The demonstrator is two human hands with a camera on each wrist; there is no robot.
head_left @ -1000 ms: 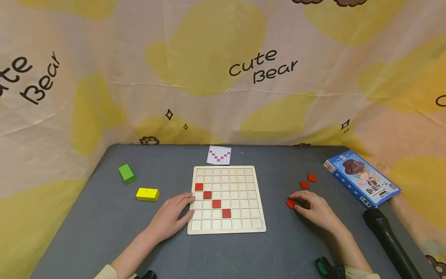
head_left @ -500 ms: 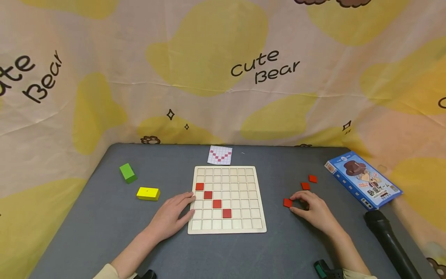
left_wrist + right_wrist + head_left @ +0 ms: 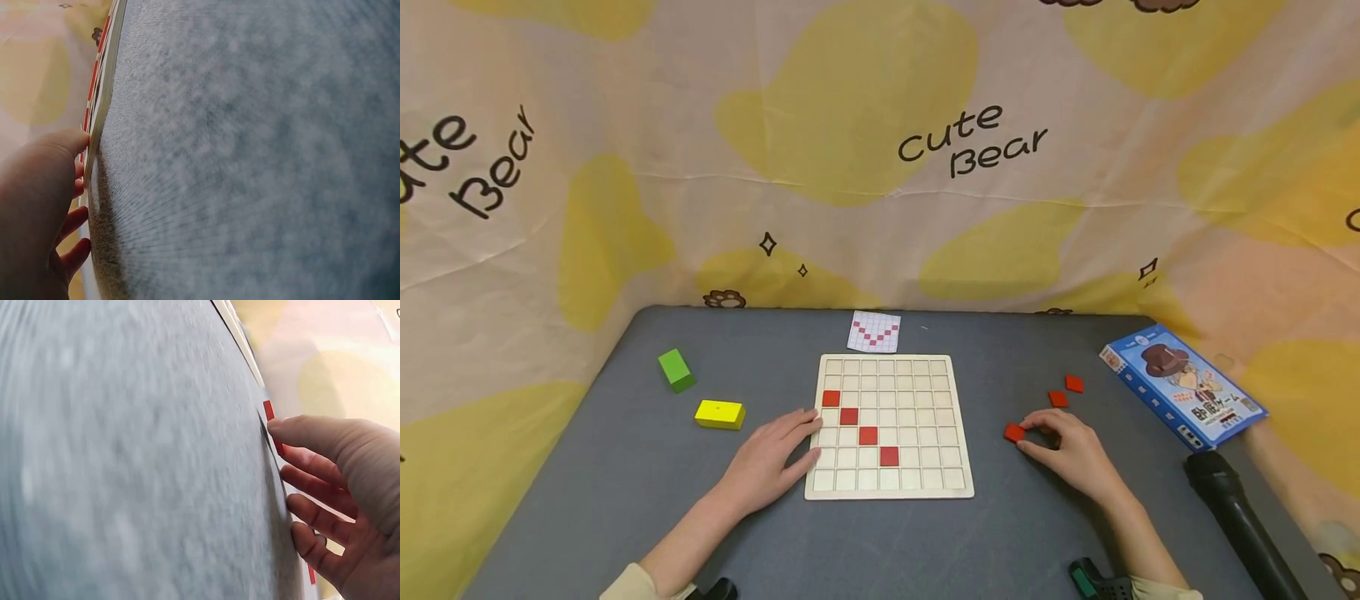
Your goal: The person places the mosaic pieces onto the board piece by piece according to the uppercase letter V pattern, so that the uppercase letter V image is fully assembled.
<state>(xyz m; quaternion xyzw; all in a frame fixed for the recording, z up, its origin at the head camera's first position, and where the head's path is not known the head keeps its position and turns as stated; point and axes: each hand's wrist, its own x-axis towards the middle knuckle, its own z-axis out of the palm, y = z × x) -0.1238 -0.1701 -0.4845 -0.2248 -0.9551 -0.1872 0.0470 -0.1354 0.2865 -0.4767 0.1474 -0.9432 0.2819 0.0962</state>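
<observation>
A pale square grid board (image 3: 925, 429) lies on the table, with several red tiles (image 3: 868, 436) in a diagonal line in its cells. My left hand (image 3: 771, 458) rests at the board's left edge, its relaxed fingertips and thumb touching the rim. To the right of the board, my right hand (image 3: 1071, 450) pinches a red square tile (image 3: 1013, 432) between thumb and fingers. The right wrist view shows this tile (image 3: 269, 411) edge-on, tilted and just off the table. Two more red tiles (image 3: 1057, 399) lie behind that hand.
Behind the board lies a small pattern card (image 3: 874, 332). A green block (image 3: 677, 370) and a yellow block (image 3: 720, 414) sit at the left. On the right are a blue game box (image 3: 1180, 379) and a black microphone-shaped object (image 3: 1240, 517). A printed cloth hangs behind the table.
The red tile by my right hand has shifted left and is now pinched by its right side. My right hand has moved slightly left; the left hand keeps its place on the board's edge.
</observation>
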